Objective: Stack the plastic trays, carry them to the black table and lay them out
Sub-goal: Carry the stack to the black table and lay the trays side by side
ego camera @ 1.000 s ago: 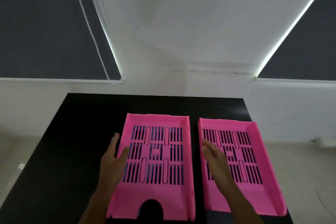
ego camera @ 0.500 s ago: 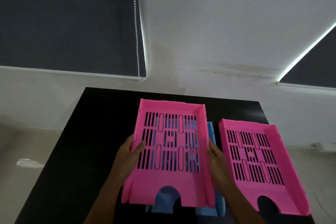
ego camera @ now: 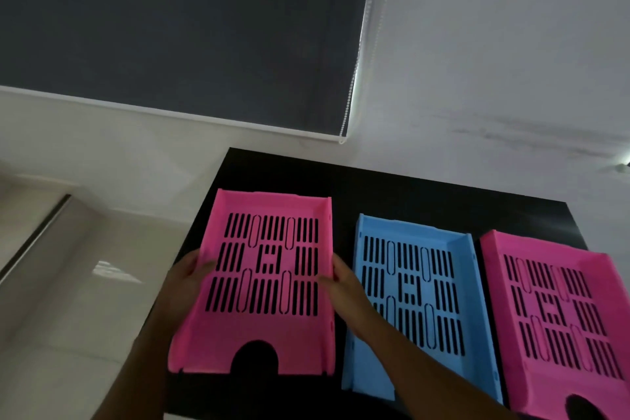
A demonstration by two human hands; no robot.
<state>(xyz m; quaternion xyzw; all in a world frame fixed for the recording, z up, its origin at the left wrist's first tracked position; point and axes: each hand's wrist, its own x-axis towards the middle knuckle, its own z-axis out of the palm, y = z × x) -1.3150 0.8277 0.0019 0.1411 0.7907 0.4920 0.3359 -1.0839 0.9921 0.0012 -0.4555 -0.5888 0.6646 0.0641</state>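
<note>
Both hands grip one pink tray (ego camera: 269, 283) by its long sides — left hand (ego camera: 185, 278) and right hand (ego camera: 344, 286) — over the black table (ego camera: 409, 194); just beyond the right hand lies a blue tray (ego camera: 414, 286); farther right, a second pink tray (ego camera: 559, 314).

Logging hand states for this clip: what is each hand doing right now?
Left hand: closed on the left edge of the left pink tray.
Right hand: closed on the right edge of the same tray.
</note>
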